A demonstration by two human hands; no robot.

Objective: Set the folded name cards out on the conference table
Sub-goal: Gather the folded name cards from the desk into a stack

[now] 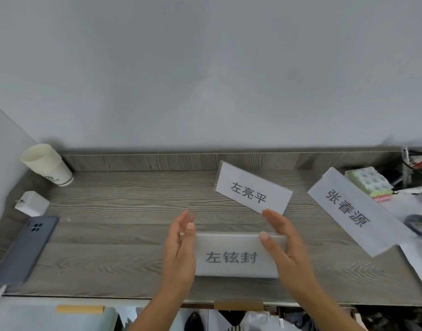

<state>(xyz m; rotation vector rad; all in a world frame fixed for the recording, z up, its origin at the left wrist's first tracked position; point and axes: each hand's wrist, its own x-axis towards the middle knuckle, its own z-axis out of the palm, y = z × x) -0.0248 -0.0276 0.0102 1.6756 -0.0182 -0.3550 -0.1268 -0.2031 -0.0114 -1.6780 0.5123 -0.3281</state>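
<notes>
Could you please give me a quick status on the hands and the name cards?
Both hands, left and right, open, bracketing the near name card. Two more cards, middle and right, skewed. Phone far left, not obstructing.

Both hands forward, palms facing, left hand and right hand with fingers straight and spread.

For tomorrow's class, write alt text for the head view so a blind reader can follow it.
Two hands, left hand and right hand, frame the nearest name card on a grey wood-grain table. Two more name cards, and, sit farther back and to the right, with a phone and paper cups at left.
</notes>
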